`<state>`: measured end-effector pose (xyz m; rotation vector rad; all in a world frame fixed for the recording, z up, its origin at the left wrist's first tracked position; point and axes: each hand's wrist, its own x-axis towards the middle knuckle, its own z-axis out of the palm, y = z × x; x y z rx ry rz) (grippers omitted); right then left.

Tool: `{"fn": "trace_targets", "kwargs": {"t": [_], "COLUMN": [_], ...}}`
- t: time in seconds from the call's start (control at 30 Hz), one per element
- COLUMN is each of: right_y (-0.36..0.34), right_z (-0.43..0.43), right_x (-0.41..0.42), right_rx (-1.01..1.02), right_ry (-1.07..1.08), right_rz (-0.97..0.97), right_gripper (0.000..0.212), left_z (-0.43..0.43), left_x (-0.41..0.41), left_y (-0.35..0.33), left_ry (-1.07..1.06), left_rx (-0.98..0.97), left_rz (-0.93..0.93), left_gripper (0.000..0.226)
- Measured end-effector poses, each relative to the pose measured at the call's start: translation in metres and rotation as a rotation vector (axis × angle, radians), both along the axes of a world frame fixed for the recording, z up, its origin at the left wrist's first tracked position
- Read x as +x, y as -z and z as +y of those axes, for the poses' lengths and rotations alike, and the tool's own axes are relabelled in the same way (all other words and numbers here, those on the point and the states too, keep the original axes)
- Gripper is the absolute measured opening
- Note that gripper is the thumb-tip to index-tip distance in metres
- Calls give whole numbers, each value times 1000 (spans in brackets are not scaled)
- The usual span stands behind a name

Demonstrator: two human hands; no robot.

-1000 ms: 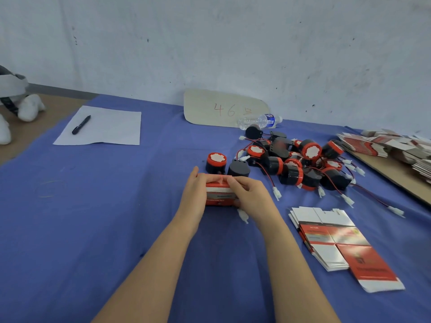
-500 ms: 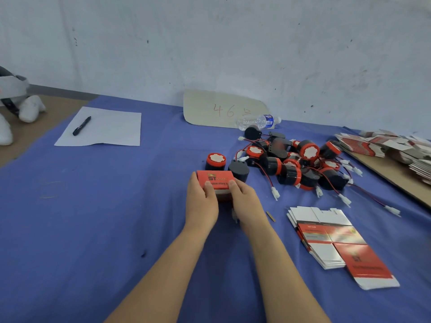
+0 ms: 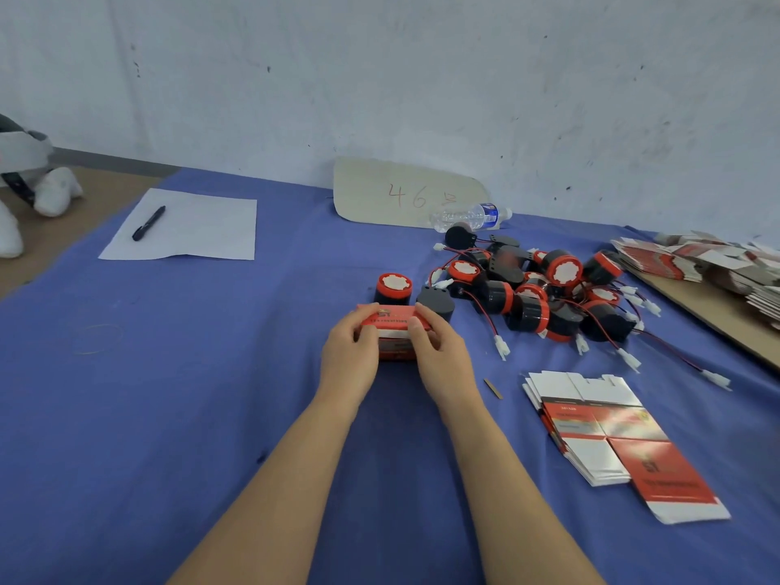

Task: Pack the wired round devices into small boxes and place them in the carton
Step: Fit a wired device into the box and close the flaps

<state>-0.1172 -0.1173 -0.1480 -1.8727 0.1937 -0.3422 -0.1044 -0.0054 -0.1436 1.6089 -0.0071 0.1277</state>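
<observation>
A small red and white box [image 3: 392,331] sits on the blue cloth [image 3: 190,394] at the centre. My left hand [image 3: 350,352] grips its left end and my right hand [image 3: 439,352] grips its right end, thumbs on the top flap. Just behind the box stand two round black devices, one with a red cap [image 3: 393,287] and one plain black [image 3: 435,303]. A heap of wired round devices [image 3: 544,293] with red wires and white plugs lies to the right. A stack of flat unfolded boxes [image 3: 608,432] lies at the near right. No carton is in view.
A white sheet with a black pen [image 3: 148,222] lies far left. A cardboard sign [image 3: 405,194] marked 46 leans on the wall, a water bottle [image 3: 472,216] beside it. More flat boxes [image 3: 700,259] are piled on a board at the far right. A small strip [image 3: 493,388] lies near my right wrist.
Both hands turned the box over and shifted their grip; its red top face now shows, with thumbs on the flap. The box stays in the same place.
</observation>
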Motion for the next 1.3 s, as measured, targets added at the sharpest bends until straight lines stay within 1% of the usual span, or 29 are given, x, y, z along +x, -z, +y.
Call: {"fn": "trace_targets", "kwargs": {"t": [0.07, 0.17, 0.27, 0.33, 0.43, 0.67, 0.73, 0.8, 0.87, 0.9, 0.93, 0.97, 1.0, 1.07, 1.13, 1.17, 1.23, 1.27, 1.3], "right_y": [0, -1, -3, -3, -4, -4, -3, -1, -1, -2, -3, -3, -3, -5, -8, -9, -12, -12, -12], "right_z": [1, 0, -1, 1, 2, 0, 0, 0, -4, -6, -9, -12, -13, -12, -9, -6, -1, 3, 7], "right_x": [-1, -1, 0, -1, -2, -4, -4, -5, -4, -5, -7, -8, -9, -11, -11, -11, -11, -12, -14], "right_rx": [8, 46, 109, 125, 125, 108, 61, -52, -289, -410, -492, -525, -518, -484, -477, -435, -294, -244, -220], "right_ry": [2, -5, -1, -6, -20, -55, -57, -53, -55, -70, -91, -112, -119, -85, -46, -38, -34, -38, -49], "right_rz": [-6, -3, 7, 6, 4, 17, 14, -14, -15, -1, 3, -10, -38, -102, -146, -157, -160, -159, -163], "right_gripper": [33, 23, 23, 26, 30, 35, 35, 33, 34, 37, 41, 45, 47, 48, 46, 46, 44, 43, 41], "left_z": [-3, -6, -5, -5, -5, -3, 0, 1, 2, 5, 6, 9, 11, 13, 10, 9, 4, 2, -1], "left_x": [0, -1, 0, -1, -2, 1, 1, -1, -2, -1, -1, 1, 2, 2, 0, -1, -3, -4, -4], "left_y": [-3, -5, -5, -3, 2, 4, 5, 6, 7, 6, 4, 2, 1, -2, -3, -3, -4, -5, -5], "left_ry": [-45, -58, -17, -19, -34, 54, 71, 72, 91, 103, 107, 103, 95, 78, 52, 31, 28, 62, 109], "left_rx": [-87, -94, -97, -42, 87, 168, 189, 223, 170, 111, 49, -5, -37, -40, -78, -104, -177, -262, -365], "left_rz": [52, 49, 67, 29, -69, -52, -49, -43, -18, 1, 16, 18, -1, -78, -133, -135, -65, 9, 78], "left_gripper": [44, 44, 34, 28, 30, 37, 38, 47, 64, 67, 66, 61, 53, 35, 28, 32, 53, 63, 64]}}
